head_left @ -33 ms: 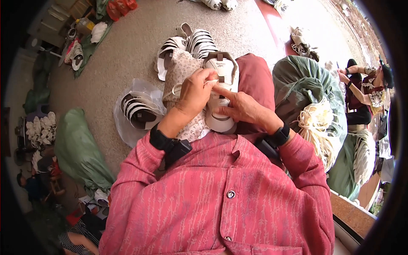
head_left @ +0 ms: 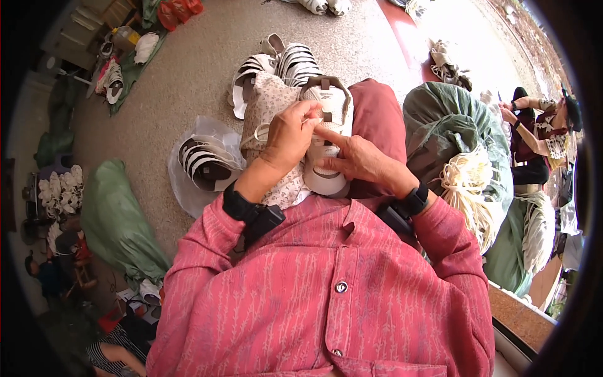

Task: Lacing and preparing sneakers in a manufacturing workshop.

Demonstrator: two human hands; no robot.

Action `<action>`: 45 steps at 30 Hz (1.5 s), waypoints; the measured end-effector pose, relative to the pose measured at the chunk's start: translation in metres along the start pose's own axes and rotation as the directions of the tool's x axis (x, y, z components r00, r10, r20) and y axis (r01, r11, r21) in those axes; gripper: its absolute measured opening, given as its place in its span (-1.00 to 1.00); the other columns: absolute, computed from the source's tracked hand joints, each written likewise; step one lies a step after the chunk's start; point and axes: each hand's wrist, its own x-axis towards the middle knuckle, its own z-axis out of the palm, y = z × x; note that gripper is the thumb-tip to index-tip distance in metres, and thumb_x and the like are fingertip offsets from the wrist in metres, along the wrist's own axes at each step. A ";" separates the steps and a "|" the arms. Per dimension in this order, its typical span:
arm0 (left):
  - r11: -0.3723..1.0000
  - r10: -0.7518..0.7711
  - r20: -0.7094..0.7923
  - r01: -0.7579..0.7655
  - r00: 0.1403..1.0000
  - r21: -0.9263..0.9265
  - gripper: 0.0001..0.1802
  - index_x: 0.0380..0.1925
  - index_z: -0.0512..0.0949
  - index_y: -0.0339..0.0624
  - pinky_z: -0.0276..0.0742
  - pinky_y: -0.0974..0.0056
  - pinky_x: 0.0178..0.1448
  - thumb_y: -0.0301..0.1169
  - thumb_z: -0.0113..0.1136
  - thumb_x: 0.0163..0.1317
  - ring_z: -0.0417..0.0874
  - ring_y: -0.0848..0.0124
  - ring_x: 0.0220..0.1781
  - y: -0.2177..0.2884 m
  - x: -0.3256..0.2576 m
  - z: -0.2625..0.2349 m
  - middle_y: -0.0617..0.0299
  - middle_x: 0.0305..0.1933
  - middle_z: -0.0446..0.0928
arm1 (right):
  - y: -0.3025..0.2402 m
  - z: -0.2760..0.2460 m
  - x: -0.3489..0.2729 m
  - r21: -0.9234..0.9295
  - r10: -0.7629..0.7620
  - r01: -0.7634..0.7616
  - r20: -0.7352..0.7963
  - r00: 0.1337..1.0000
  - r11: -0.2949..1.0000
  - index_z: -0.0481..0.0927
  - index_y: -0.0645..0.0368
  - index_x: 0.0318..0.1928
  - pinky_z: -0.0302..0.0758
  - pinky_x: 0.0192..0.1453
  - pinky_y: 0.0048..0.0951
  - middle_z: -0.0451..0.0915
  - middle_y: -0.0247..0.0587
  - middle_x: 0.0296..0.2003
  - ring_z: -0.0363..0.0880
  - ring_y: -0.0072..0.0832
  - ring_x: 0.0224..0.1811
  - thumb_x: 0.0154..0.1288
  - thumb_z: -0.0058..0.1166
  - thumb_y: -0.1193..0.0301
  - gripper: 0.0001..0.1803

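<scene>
A white and beige shoe upper (head_left: 328, 182) with brown trim lies lengthwise over my lap, its toe toward me. My left hand (head_left: 286, 137) is closed in a pinch on a cream shoelace (head_left: 260, 131) above the lacing area; a loop of lace stands out beside it. My right hand (head_left: 363, 160) grips the upper from its right side. Its index finger stretches across to the left fingertips, and the thumb lies near the toe. The other right fingers are partly hidden. The fingers cover much of the lacing.
Nested shoe uppers (head_left: 210, 164) sit on a clear plastic bag at left, with more stacked uppers (head_left: 298, 65) beyond my knees. At right, a bundle of cream laces (head_left: 471, 182) rests against a green sack (head_left: 449, 113). Another green sack (head_left: 116, 217) lies left. A person (head_left: 540, 135) sits far right.
</scene>
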 end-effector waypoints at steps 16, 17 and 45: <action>0.973 -0.013 -0.022 0.017 1.000 0.229 -0.79 -0.28 0.55 -0.19 0.49 0.25 -0.27 -0.42 0.26 0.06 0.55 0.29 -0.34 0.008 0.003 -0.006 0.14 -0.28 0.49 | 0.007 0.005 0.000 -0.028 -0.043 0.042 -0.027 0.999 0.999 0.10 -0.08 0.39 0.43 -0.32 -0.08 0.52 0.23 -0.51 0.56 0.09 -0.41 0.22 0.18 0.16 -0.21; 0.948 -0.097 0.037 0.081 0.995 0.306 -0.81 -0.31 0.55 -0.17 0.49 0.22 -0.26 -0.39 0.26 0.07 0.56 0.23 -0.36 0.010 0.004 -0.006 0.14 -0.30 0.50 | 0.006 0.004 0.000 -0.031 -0.037 0.036 -0.016 0.999 0.999 0.10 -0.07 0.39 0.43 -0.32 -0.09 0.52 0.24 -0.51 0.56 0.09 -0.41 0.22 0.18 0.16 -0.22; 0.958 -0.288 0.140 0.286 0.947 0.034 -0.84 -0.34 0.59 -0.33 0.45 0.43 -0.35 -0.46 0.17 0.12 0.54 0.60 -0.43 -0.002 0.016 -0.002 0.25 -0.47 0.61 | 0.017 -0.003 -0.010 0.062 -0.069 0.076 -0.112 0.991 0.995 0.40 0.07 0.19 0.47 -0.37 -0.24 0.51 0.06 -0.57 0.54 -0.18 -0.54 0.29 0.12 0.27 -0.51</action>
